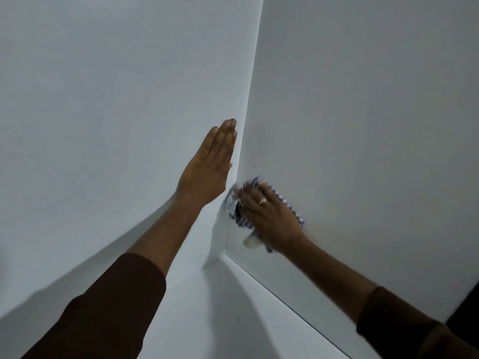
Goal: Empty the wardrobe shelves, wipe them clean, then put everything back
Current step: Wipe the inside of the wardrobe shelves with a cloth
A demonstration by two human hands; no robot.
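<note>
Cloth (pixel 290 207) soft, light, bunches easily; right hand (pixel 269 216) fingers spread, pressing it flat on panel; left hand (pixel 207 172) fingers straight, together, bracing beside it; keep the palm-flat hold.

Matt, smooth white wardrobe panels (pixel 363 125); blurred checked rag (pixel 239 218), apparently cloth.

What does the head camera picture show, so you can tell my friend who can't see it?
Inside a bare white wardrobe, the right hand presses a blue-and-white checked cloth against the right wall, close to the corner. The left hand lies flat, fingers straight, on the left wall. Both arms wear dark brown sleeves.
</note>
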